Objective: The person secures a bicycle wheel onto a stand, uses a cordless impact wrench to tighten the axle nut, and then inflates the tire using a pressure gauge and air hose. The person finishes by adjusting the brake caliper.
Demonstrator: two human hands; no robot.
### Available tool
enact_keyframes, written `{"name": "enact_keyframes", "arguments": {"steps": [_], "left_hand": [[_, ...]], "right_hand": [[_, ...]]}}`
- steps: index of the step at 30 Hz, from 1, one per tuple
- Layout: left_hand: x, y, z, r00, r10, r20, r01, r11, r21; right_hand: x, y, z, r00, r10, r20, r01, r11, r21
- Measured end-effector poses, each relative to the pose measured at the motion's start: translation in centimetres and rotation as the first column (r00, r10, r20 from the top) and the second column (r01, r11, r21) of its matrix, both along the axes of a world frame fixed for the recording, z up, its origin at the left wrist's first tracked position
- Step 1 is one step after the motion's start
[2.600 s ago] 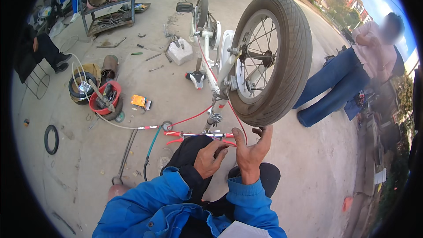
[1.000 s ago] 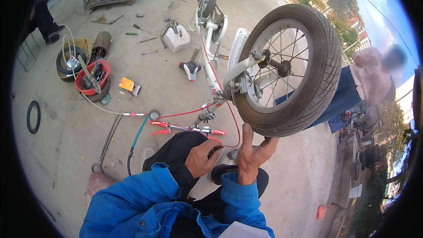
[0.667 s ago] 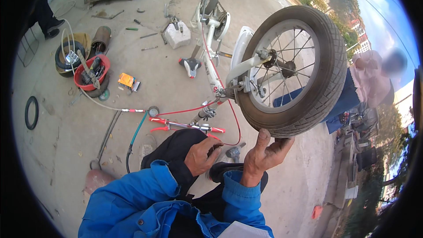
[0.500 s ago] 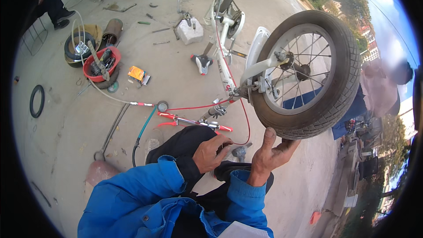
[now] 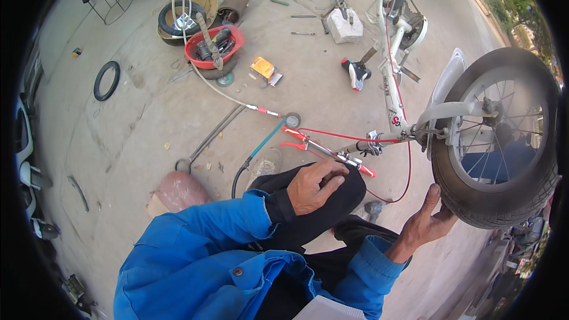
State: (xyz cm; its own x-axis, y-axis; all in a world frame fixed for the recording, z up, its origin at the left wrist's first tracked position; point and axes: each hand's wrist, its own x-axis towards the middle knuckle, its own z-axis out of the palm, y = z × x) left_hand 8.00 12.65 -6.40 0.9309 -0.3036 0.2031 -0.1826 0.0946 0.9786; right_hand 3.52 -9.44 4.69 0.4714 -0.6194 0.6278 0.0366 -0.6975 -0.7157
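Observation:
A small white bicycle (image 5: pixel 392 92) stands upside down, its red-gripped handlebar (image 5: pixel 332 153) and its saddle (image 5: pixel 356 74) on the ground. At the right, its raised front wheel has a dark treaded tyre (image 5: pixel 453 186). My right hand (image 5: pixel 419 229) is at the tyre's lower edge, thumb up and apart from the fingers, which touch the tread; the fingertips are partly hidden. My left hand (image 5: pixel 311 188) is closed above my bent knee, thumb against the curled fingers. Whatever it may hold is hidden. A red cable (image 5: pixel 409 172) loops down between the hands.
A red basin (image 5: pixel 240 38) of tools and a yellowish basin (image 5: pixel 207 3) holding a black tube stand at the far left. Another black tube (image 5: pixel 106 81) lies on the concrete. Nearer are an air hose with a gauge (image 5: pixel 292 120), a yellow box (image 5: pixel 262 67) and a stone block (image 5: pixel 345 26).
The view has swung left, so the bicycle and ground items appear farther right. My right hand stays by the tyre's lower edge. My left hand stays closed near my knee.

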Motion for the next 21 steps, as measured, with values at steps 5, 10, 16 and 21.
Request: {"name": "enact_keyframes", "arguments": {"steps": [5, 10, 16, 21], "left_hand": [[3.6, 8.0, -4.2, 0.984, 0.178, -0.031, -0.16, 0.939, 0.305], [5.2, 14.9, -14.3, 0.963, 0.211, 0.165, -0.239, 0.4, 0.885], [7.2, 20.4, -22.4, 0.707, -0.022, -0.706, 0.391, 0.845, 0.365], [12.9, 26.9, -17.1, 0.819, 0.043, -0.572, 0.392, 0.687, 0.612]], "right_hand": [[-0.2, -1.5, -0.8, 0.998, 0.027, -0.048, -0.03, 0.998, -0.049], [-0.3, -2.0, -1.5, 0.997, 0.072, -0.015, -0.072, 0.997, 0.019], [0.4, -2.5, -1.6, 0.999, 0.019, -0.041, -0.018, 1.0, 0.008], [1.3, -3.5, -2.5, 0.999, 0.048, -0.006, -0.048, 0.998, -0.048]]}}
